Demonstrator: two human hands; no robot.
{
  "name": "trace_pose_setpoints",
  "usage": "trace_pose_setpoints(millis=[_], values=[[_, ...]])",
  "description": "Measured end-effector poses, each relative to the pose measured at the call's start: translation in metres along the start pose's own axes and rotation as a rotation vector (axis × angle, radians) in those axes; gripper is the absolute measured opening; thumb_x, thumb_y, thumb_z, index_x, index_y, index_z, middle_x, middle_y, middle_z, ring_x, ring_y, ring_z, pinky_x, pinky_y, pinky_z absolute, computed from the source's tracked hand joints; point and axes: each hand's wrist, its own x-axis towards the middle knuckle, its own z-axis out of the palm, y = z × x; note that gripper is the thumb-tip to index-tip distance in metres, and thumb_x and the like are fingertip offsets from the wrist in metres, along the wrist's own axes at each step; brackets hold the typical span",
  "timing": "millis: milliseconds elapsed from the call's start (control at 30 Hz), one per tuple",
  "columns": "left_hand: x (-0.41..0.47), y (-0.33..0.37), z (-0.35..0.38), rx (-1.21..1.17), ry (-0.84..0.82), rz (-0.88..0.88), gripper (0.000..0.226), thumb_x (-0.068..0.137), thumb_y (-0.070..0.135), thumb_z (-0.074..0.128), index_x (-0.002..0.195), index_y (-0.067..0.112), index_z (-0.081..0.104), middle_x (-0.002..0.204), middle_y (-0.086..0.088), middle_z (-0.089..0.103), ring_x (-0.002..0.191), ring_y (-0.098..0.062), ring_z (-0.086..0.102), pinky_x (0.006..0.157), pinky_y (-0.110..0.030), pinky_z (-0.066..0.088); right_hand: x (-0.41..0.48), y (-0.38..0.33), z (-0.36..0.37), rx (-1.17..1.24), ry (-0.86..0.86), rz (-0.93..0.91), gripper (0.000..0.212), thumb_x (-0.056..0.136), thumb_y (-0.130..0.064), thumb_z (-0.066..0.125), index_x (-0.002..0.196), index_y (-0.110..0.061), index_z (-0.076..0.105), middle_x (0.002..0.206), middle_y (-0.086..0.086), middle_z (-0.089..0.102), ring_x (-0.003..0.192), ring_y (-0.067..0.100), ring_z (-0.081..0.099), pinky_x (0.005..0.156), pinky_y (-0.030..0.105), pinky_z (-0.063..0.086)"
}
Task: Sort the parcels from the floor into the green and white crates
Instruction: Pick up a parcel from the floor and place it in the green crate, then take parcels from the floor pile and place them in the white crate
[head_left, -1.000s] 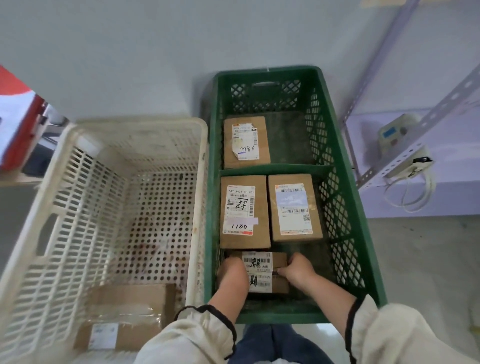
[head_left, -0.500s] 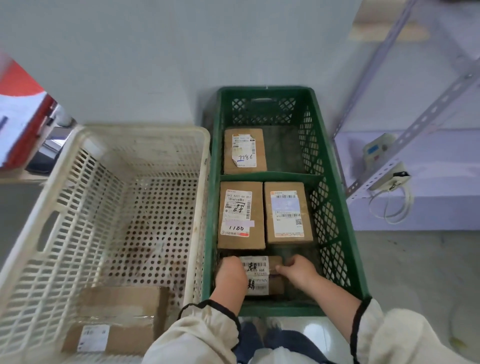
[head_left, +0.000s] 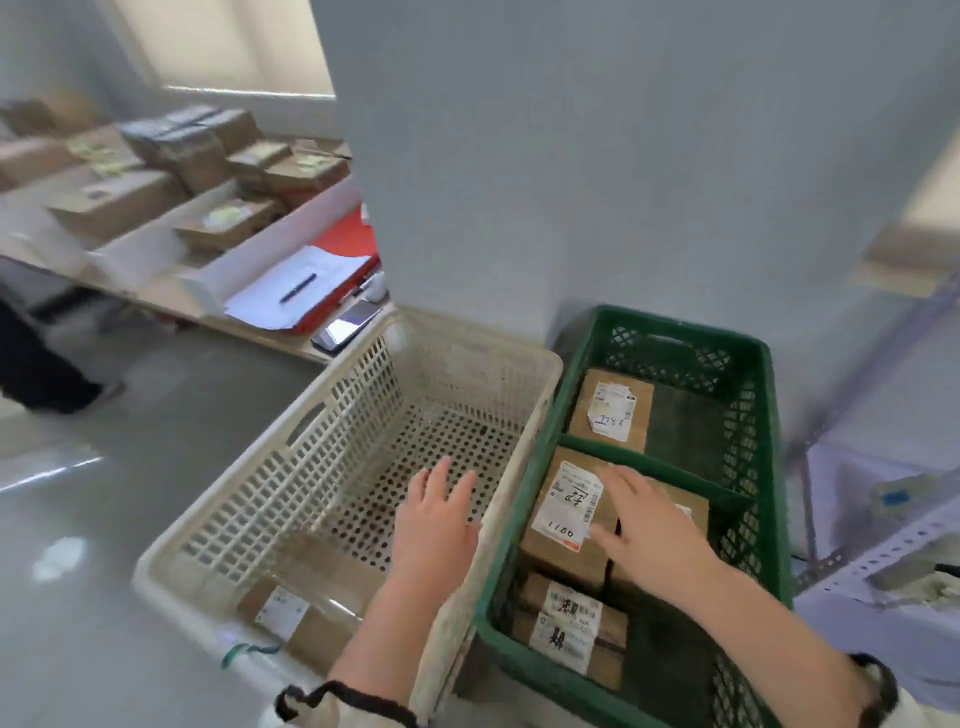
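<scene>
Head view looks down on two plastic crates standing side by side on a smooth grey floor (head_left: 156, 467) against a pale wall (head_left: 571, 182). The white crate (head_left: 470, 347) is a scuffed off-white lattice with slotted walls and a base of round holes. One brown cardboard parcel (head_left: 311, 623) with a small white label lies at its near left corner.

The green crate (head_left: 763, 415), just beside it on the right, has diamond-mesh walls and a cross bar splitting it into two compartments. In the far compartment a flat torn-label box (head_left: 631, 415), scrawled in blue, lies against the left wall. The near compartment holds three: a box marked 27 (head_left: 550, 540) by the left wall, a partly hidden box (head_left: 688, 504) just to its right, and a box with bold black characters (head_left: 571, 623) at the near edge.

The left hand (head_left: 434, 525) hangs over the white crate, fingers straight and spread, holding nothing. The right hand (head_left: 652, 535) is flat and loose over the two middle boxes, grasping nothing; whether it touches them cannot be told.

Behind the white crate a low table (head_left: 260, 332) carries blurred cartons (head_left: 124, 197), loose papers (head_left: 260, 312) with a pen (head_left: 297, 288), a red folder (head_left: 348, 239) and a phone (head_left: 347, 326). Perforated metal shelving (head_left: 893, 545) stands right of the green crate.
</scene>
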Motion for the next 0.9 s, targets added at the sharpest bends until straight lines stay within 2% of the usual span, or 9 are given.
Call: trace_pose_setpoints(millis=[67, 133, 400, 633, 900], values=[[-0.023, -0.030, -0.016, -0.015, 0.068, -0.119, 0.065, 0.095, 0.042, 0.049, 0.150, 0.034, 0.016, 0.160, 0.002, 0.007, 0.146, -0.026, 0.006, 0.116, -0.045, 0.018, 0.007, -0.025, -0.012, -0.041, 0.014, -0.122, 0.073, 0.091, -0.047, 0.051, 0.150, -0.025, 0.014, 0.158, -0.004, 0.016, 0.144, 0.017, 0.018, 0.116, 0.033, 0.020], [-0.051, -0.060, -0.035, -0.022, 0.139, -0.227, 0.067, 0.092, 0.043, 0.053, 0.149, 0.034, 0.020, 0.159, 0.001, 0.012, 0.145, -0.025, 0.011, 0.116, -0.044, 0.021, 0.016, -0.054, -0.021, -0.072, 0.028, -0.246, 0.074, 0.090, -0.051, 0.050, 0.150, -0.026, 0.015, 0.158, -0.005, 0.015, 0.143, 0.016, 0.019, 0.115, 0.031, 0.020], [-0.180, -0.162, -0.088, 0.009, 0.258, -0.555, 0.064, 0.090, 0.045, 0.055, 0.147, 0.032, 0.028, 0.157, 0.000, 0.018, 0.140, -0.023, 0.021, 0.106, -0.040, 0.035, 0.014, -0.205, -0.003, -0.087, -0.089, -0.616, 0.072, 0.090, -0.052, 0.051, 0.149, -0.025, 0.021, 0.156, -0.005, 0.017, 0.141, 0.018, 0.024, 0.110, 0.032, 0.033], [-0.329, -0.242, -0.093, -0.028, 0.304, -0.832, 0.061, 0.087, 0.048, 0.058, 0.142, 0.036, 0.034, 0.158, 0.000, 0.016, 0.140, -0.025, 0.020, 0.107, -0.039, 0.032, -0.041, -0.341, 0.049, -0.143, -0.188, -0.884, 0.068, 0.091, -0.047, 0.052, 0.148, -0.024, 0.023, 0.156, -0.005, 0.019, 0.141, 0.017, 0.023, 0.112, 0.030, 0.027], [-0.532, -0.320, -0.086, -0.045, 0.366, -1.155, 0.058, 0.086, 0.048, 0.058, 0.139, 0.036, 0.037, 0.157, -0.001, 0.019, 0.139, -0.024, 0.022, 0.106, -0.039, 0.034, -0.158, -0.500, 0.146, -0.143, -0.329, -1.155, 0.069, 0.090, -0.050, 0.052, 0.148, -0.021, 0.026, 0.156, -0.003, 0.019, 0.139, 0.019, 0.030, 0.109, 0.026, 0.031]])
